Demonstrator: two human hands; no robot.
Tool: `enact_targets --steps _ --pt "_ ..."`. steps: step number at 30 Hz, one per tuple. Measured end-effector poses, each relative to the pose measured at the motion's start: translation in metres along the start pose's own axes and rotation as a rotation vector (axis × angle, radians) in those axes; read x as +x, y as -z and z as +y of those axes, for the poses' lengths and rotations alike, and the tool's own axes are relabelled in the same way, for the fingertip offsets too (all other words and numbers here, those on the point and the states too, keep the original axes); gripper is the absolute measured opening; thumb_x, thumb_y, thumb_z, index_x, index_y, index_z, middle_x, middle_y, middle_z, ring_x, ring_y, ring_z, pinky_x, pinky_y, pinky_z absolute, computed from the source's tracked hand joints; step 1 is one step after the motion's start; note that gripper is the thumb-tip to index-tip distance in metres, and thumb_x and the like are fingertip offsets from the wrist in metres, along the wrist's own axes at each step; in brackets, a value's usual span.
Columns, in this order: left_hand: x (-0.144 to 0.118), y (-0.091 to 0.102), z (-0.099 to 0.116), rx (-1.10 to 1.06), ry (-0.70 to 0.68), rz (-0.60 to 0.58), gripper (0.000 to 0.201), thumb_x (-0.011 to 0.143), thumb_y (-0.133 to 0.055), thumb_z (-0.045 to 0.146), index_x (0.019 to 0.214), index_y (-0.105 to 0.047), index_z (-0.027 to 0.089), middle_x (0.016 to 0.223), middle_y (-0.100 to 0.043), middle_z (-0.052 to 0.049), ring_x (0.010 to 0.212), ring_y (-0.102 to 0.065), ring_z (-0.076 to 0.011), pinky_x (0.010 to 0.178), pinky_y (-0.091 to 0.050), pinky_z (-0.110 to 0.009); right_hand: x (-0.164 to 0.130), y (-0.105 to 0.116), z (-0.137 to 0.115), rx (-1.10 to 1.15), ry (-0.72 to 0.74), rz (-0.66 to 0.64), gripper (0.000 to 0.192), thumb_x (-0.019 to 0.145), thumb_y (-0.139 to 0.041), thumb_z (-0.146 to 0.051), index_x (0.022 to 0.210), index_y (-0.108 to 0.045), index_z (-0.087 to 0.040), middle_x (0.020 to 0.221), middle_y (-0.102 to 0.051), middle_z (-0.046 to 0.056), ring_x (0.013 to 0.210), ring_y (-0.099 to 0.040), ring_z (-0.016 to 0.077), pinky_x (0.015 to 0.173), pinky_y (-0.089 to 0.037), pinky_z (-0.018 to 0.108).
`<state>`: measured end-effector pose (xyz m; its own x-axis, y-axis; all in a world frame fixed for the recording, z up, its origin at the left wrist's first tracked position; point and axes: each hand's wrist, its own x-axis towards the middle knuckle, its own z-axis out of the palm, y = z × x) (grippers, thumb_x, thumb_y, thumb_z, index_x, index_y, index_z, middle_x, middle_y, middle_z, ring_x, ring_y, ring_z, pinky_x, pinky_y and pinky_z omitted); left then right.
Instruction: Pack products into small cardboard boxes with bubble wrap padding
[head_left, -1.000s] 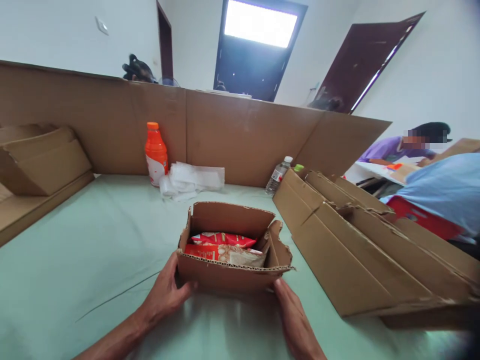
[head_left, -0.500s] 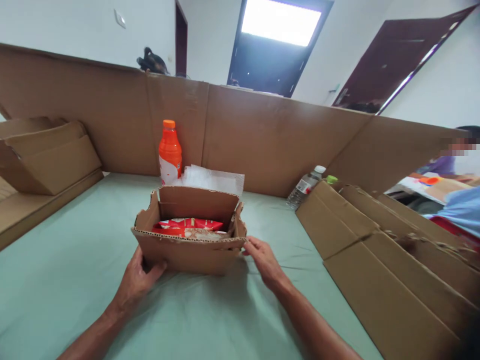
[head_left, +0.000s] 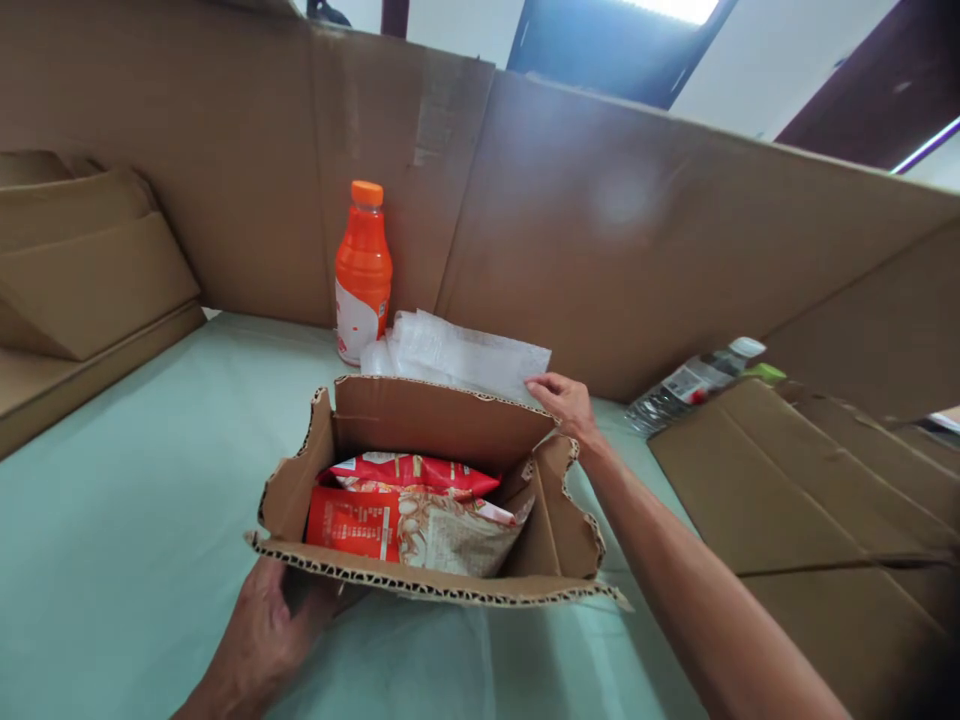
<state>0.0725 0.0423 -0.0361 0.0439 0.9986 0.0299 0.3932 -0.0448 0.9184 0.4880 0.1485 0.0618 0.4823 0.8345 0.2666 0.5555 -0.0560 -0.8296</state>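
A small open cardboard box (head_left: 442,430) stands on the pale green table (head_left: 150,480) in front of me. Inside it lie red and orange snack packets (head_left: 405,515). My left hand (head_left: 274,625) grips the box's near left corner from below. My right hand (head_left: 566,405) reaches past the box's far right corner, its fingers touching the stack of white plastic bags (head_left: 461,350) behind the box. An orange drink bottle (head_left: 362,270) stands upright just left of the bags.
A tall cardboard wall (head_left: 600,220) runs along the table's back. Flattened cardboard boxes (head_left: 810,480) lie stacked on the right, with a clear water bottle (head_left: 694,385) lying at their far end. More folded cardboard (head_left: 82,280) sits at the left.
My right hand left the box's right side and reached forward to the white bags. The view moved closer and tilted down; my left hand stays on the box.
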Motion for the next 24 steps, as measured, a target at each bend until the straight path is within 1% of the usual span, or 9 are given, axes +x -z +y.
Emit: enact_targets --steps 4,8,11,14,17,19,20,22,24 --pt "0.001 0.0 0.003 -0.063 -0.039 -0.023 0.052 0.074 -0.065 0.055 0.108 -0.06 0.017 0.107 -0.071 -0.013 0.103 -0.067 -0.0339 0.089 -0.056 -0.046 -0.071 0.034 -0.012 0.026 -0.007 0.08 0.04 0.071 -0.064 -0.049 0.093 -0.073 -0.016 0.082 -0.07 0.004 0.071 -0.06 0.0181 0.07 -0.048 0.032" --pt "0.002 0.003 0.008 -0.079 -0.077 -0.045 0.058 0.073 -0.065 0.051 0.119 -0.056 0.016 0.115 -0.069 -0.013 0.107 -0.065 -0.0339 0.09 -0.055 -0.046 -0.177 0.072 -0.02 0.086 -0.184 0.018 0.047 0.073 -0.069 -0.049 0.107 -0.072 -0.016 0.082 -0.071 0.005 0.07 -0.062 0.0185 0.074 -0.051 0.034" --pt "0.006 0.004 0.015 -0.101 -0.075 -0.058 0.063 0.071 -0.068 0.05 0.122 -0.053 0.017 0.114 -0.068 -0.011 0.107 -0.064 -0.0337 0.092 -0.054 -0.047 -0.263 0.087 -0.024 0.196 -0.379 -0.066 0.057 0.075 -0.073 -0.053 0.12 -0.069 -0.018 0.094 -0.074 0.008 0.085 -0.066 0.0226 0.082 -0.052 0.036" --pt "0.006 0.008 0.026 -0.183 -0.095 -0.039 0.071 0.069 -0.071 0.048 0.129 -0.049 0.018 0.123 -0.065 -0.011 0.116 -0.061 -0.0341 0.1 -0.05 -0.05 -0.337 0.088 -0.028 0.307 -0.51 -0.143 0.064 0.076 -0.074 -0.055 0.128 -0.066 -0.02 0.114 -0.072 0.013 0.107 -0.065 0.027 0.091 -0.052 0.038" --pt "-0.015 0.018 0.043 -0.144 -0.225 0.132 0.08 0.073 -0.071 0.041 0.144 -0.04 0.021 0.145 -0.051 -0.011 0.134 -0.048 -0.0344 0.114 -0.037 -0.054 -0.393 0.083 -0.034 0.382 -0.568 -0.17 0.065 0.076 -0.075 -0.057 0.13 -0.066 -0.022 0.123 -0.07 0.014 0.109 -0.065 0.0279 0.093 -0.052 0.039" --pt "-0.044 0.027 0.055 -0.044 -0.367 0.292 0.085 0.076 -0.071 0.035 0.151 -0.033 0.026 0.154 -0.043 -0.008 0.14 -0.042 -0.033 0.119 -0.031 -0.054 -0.419 0.079 -0.04 0.428 -0.579 -0.178 0.064 0.076 -0.074 -0.059 0.131 -0.066 -0.025 0.124 -0.069 0.014 0.098 -0.067 0.0257 0.09 -0.053 0.039" --pt "-0.061 0.029 0.06 0.007 -0.443 0.326 0.083 0.078 -0.071 0.032 0.152 -0.033 0.028 0.154 -0.044 -0.006 0.139 -0.044 -0.032 0.119 -0.033 -0.053 -0.428 0.078 -0.043 0.45 -0.574 -0.19 0.064 0.077 -0.073 -0.059 0.131 -0.066 -0.026 0.124 -0.069 0.014 0.094 -0.068 0.0244 0.089 -0.054 0.039" --pt "-0.097 0.029 0.067 0.127 -0.577 0.167 0.067 0.085 -0.064 0.026 0.148 -0.041 0.031 0.144 -0.054 -0.004 0.13 -0.054 -0.0281 0.114 -0.041 -0.05 -0.44 0.077 -0.049 0.484 -0.546 -0.241 0.062 0.078 -0.072 -0.059 0.132 -0.066 -0.028 0.125 -0.069 0.013 0.091 -0.067 0.0231 0.089 -0.055 0.039" --pt "-0.126 0.019 0.069 0.243 -0.746 -0.142 0.057 0.088 -0.058 0.016 0.143 -0.047 0.029 0.142 -0.056 -0.006 0.129 -0.055 -0.0269 0.109 -0.046 -0.046 -0.445 0.077 -0.052 0.485 -0.495 -0.29 0.061 0.079 -0.071 -0.058 0.132 -0.065 -0.029 0.126 -0.068 0.013 0.093 -0.067 0.0234 0.09 -0.055 0.039"
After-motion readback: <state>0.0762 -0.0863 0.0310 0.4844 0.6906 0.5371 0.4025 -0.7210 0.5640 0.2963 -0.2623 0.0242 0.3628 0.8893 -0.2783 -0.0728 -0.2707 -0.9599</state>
